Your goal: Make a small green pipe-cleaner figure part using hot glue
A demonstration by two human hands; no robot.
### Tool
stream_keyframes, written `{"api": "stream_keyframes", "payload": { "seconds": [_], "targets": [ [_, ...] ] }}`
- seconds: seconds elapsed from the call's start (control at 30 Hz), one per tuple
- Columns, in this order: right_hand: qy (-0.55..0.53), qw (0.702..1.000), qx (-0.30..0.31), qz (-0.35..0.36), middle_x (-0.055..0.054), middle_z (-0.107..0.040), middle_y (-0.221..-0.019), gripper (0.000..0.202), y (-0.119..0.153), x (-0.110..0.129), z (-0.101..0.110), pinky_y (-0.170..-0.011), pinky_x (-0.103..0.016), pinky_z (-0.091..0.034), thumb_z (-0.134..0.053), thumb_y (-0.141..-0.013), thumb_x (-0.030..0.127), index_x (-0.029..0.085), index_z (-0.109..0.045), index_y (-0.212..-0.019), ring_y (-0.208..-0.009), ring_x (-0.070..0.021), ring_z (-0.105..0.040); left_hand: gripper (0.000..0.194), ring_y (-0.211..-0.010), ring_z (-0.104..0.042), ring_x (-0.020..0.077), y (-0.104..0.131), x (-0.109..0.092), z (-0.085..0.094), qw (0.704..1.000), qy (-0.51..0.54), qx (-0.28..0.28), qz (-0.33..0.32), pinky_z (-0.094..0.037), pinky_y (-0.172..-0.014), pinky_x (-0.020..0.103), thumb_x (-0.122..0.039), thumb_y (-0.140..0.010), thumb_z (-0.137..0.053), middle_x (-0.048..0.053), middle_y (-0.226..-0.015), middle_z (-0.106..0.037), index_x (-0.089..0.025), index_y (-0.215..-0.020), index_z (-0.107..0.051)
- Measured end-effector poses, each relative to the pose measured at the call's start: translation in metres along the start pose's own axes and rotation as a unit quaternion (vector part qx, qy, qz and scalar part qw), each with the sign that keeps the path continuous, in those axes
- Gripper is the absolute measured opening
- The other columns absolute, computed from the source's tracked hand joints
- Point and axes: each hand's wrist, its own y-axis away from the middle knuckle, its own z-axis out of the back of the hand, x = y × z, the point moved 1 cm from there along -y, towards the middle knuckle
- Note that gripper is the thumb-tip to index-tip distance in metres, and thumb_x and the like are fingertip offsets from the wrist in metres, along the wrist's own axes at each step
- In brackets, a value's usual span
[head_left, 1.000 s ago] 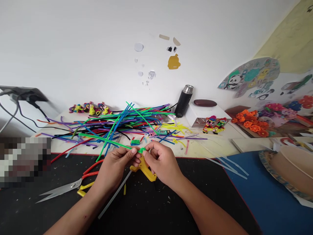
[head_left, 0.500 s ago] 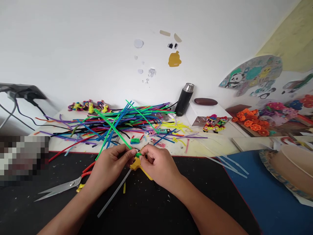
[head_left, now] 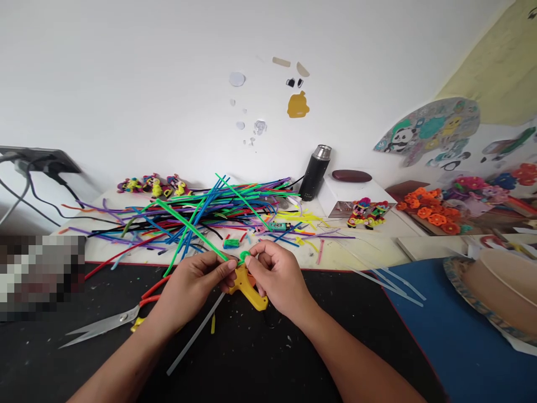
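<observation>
A green pipe cleaner (head_left: 191,228) runs up and left from between my hands, its near end curled into a small coil. My left hand (head_left: 201,280) pinches the straight part close to the coil. Thumb and fingers of my right hand (head_left: 272,274) close on the coil itself. Just beneath them on the black mat lies a yellow glue gun (head_left: 251,294), partly covered by my fingers, with a translucent glue stick (head_left: 195,334) sticking out toward me. Scissors (head_left: 111,323) with red handles lie left of my left wrist.
A heap of coloured pipe cleaners (head_left: 235,201) spreads across the back of the table. Behind it stand a black thermos (head_left: 314,176) and a white box (head_left: 361,193). Small figures (head_left: 367,214) are at the right, glue sticks (head_left: 390,285) and a round woven-edged basket (head_left: 465,296) on the blue mat.
My right hand has shifted slightly up and right, and the green coil shows more between my fingers. More of the glue gun is uncovered. The left hand has barely moved.
</observation>
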Motion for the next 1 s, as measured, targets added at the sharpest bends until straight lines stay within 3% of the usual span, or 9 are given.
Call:
{"api": "stream_keyframes", "payload": {
  "seconds": [0.3, 0.57, 0.73, 1.0],
  "targets": [
    [0.052, 0.999, 0.005, 0.015, 0.010, -0.049, -0.056, 0.011, 0.002, 0.006, 0.002, -0.044, -0.023, -0.033, -0.066, -0.090, 0.032, 0.022, -0.061, -0.087, -0.040, -0.0088, -0.045, 0.040, -0.059, -0.067, 0.0145, 0.001, 0.001, 0.000, 0.998, 0.057, 0.030, -0.012, -0.057, -0.059, 0.024, -0.055, -0.082, -0.087, 0.004, -0.067, -0.077, -0.018, -0.070, -0.078],
    [-0.082, 0.996, 0.032, -0.018, 0.013, -0.047, -0.050, 0.018, -0.001, 0.000, -0.002, -0.038, -0.020, -0.033, -0.070, -0.088, 0.036, 0.023, -0.059, -0.090, -0.033, -0.0074, -0.042, 0.044, -0.059, -0.068, 0.0153, 0.003, -0.001, -0.006, 0.997, 0.041, 0.062, -0.001, -0.057, -0.057, 0.024, -0.060, -0.079, -0.087, 0.005, -0.066, -0.076, -0.018, -0.069, -0.079],
    [-0.111, 0.992, 0.051, -0.019, 0.012, -0.052, -0.047, 0.021, -0.002, 0.001, -0.005, -0.038, -0.019, -0.032, -0.071, -0.087, 0.038, 0.022, -0.058, -0.089, -0.033, -0.0071, -0.042, 0.044, -0.059, -0.069, 0.0156, 0.003, -0.004, -0.012, 0.995, 0.043, 0.083, 0.021, -0.058, -0.057, 0.024, -0.059, -0.072, -0.092, 0.004, -0.067, -0.076, -0.017, -0.070, -0.079],
    [-0.084, 0.995, 0.035, -0.028, 0.013, -0.045, -0.051, 0.022, -0.002, 0.005, 0.001, -0.036, -0.019, -0.029, -0.073, -0.085, 0.038, 0.022, -0.058, -0.087, -0.033, -0.0063, -0.042, 0.039, -0.060, -0.068, 0.0167, 0.003, -0.001, -0.001, 0.999, 0.026, 0.029, -0.020, -0.058, -0.061, 0.026, -0.055, -0.083, -0.085, 0.005, -0.068, -0.077, -0.018, -0.071, -0.078]
  ]
}}
